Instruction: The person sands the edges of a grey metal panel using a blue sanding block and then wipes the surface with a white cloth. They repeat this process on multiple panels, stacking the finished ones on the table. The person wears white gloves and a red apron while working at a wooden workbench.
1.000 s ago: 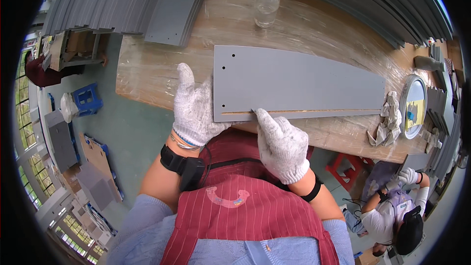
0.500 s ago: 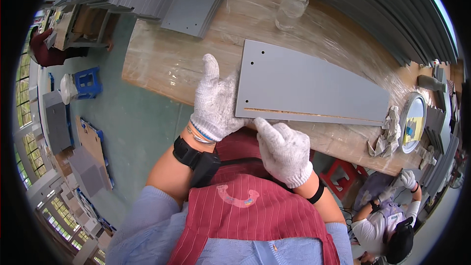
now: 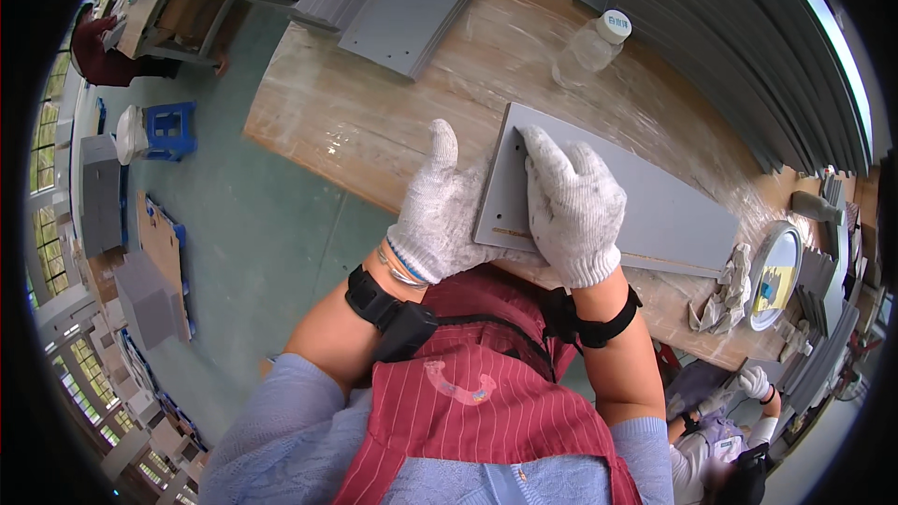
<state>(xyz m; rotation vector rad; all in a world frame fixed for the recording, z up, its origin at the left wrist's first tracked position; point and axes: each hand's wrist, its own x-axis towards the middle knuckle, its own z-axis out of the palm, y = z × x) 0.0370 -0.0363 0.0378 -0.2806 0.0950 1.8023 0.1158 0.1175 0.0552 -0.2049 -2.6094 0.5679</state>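
Observation:
A tapered grey panel point(image 3: 645, 201) with small holes near its wide end lies on the near part of the table. A narrow groove with a rough brown inside runs along its near edge. My left hand point(image 3: 447, 206), in a white knit glove, holds the wide end, thumb raised and fingers passing under the panel. My right hand point(image 3: 575, 196), gloved alike, rests on top near that end. Its index finger is stretched toward a hole at the far corner, and the other fingers are partly bent. I see nothing held in it, though its palm is hidden.
A clear bottle point(image 3: 591, 51) with a white lid stands beyond the panel. Grey panels point(image 3: 426, 5) are stacked far left, with more point(image 3: 739, 47) far right. A crumpled glove point(image 3: 725, 295) and a round lid point(image 3: 778, 271) lie right. A co-worker point(image 3: 716, 440) is at lower right.
My right hand has moved from below the near edge up onto the panel's face, its index finger at the far corner. My left hand stays at the wide end; the view has shifted.

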